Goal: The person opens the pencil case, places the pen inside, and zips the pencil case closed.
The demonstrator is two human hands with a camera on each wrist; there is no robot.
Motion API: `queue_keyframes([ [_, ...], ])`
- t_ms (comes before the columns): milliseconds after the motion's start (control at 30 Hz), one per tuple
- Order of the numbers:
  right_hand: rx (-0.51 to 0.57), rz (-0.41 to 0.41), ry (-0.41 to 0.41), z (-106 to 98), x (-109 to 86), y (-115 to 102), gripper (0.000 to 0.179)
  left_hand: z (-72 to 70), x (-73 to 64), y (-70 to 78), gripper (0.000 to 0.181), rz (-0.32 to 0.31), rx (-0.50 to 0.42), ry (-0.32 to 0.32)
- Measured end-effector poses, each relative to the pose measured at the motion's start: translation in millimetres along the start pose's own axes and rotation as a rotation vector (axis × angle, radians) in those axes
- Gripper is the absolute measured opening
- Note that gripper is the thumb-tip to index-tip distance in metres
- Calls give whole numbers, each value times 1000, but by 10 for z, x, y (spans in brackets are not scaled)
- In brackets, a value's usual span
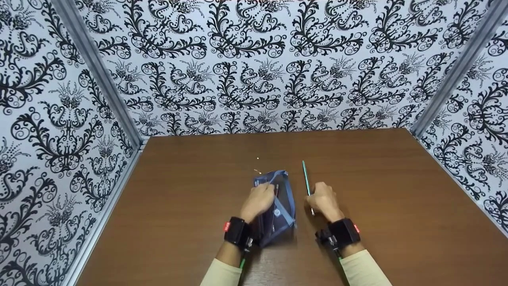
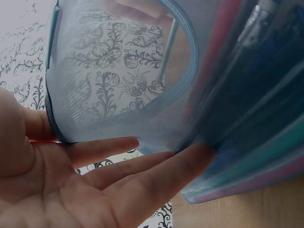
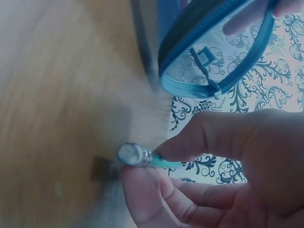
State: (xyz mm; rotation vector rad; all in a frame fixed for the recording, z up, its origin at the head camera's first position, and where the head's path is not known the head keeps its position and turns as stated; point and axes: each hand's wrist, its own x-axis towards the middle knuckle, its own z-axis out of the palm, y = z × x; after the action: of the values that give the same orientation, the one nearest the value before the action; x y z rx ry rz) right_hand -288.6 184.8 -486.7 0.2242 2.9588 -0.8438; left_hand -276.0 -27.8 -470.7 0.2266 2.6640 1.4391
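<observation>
My left hand [image 1: 257, 201] grips a blue mesh pencil case [image 1: 282, 228] by its side, holding it raised over the table. Its zipped mouth [image 3: 213, 90] gapes open in the right wrist view. Through the mesh, the left wrist view shows a red pencil [image 2: 223, 21] and a teal one [image 2: 270, 142] inside. To the right of the case, my right hand [image 1: 323, 200] pinches a teal pencil [image 1: 305, 174] between thumb and fingers near its eraser end [image 3: 134, 155]. The pencil's other end points toward the back wall.
The brown wooden table [image 1: 190, 198] reaches back to a patterned wall [image 1: 254, 79], with more patterned panels and grey metal posts [image 1: 107, 71] at both sides. Small pale specks [image 1: 257, 158] show on the table behind the case.
</observation>
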Motion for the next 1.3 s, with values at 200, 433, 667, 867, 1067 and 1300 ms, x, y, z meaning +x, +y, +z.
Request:
queue_keyframes([
  [200,45,-40,20,-24,-4,-19,34,4,9,-5,41,13,2,1],
  [433,70,-78,55,-56,-18,-30,34,4,11,-3,37,26,8,-12],
  [667,110,-69,51,-109,-35,-46,33,2,13,8,36,37,25,-3],
  [867,152,-70,63,-150,-51,-65,31,0,10,4,36,31,14,-2],
  [1067,194,-74,69,-188,-53,-83,34,1,10,-6,36,29,8,-1],
  [1300,248,-75,73,-220,-61,-99,35,3,14,-6,36,10,-2,-13],
])
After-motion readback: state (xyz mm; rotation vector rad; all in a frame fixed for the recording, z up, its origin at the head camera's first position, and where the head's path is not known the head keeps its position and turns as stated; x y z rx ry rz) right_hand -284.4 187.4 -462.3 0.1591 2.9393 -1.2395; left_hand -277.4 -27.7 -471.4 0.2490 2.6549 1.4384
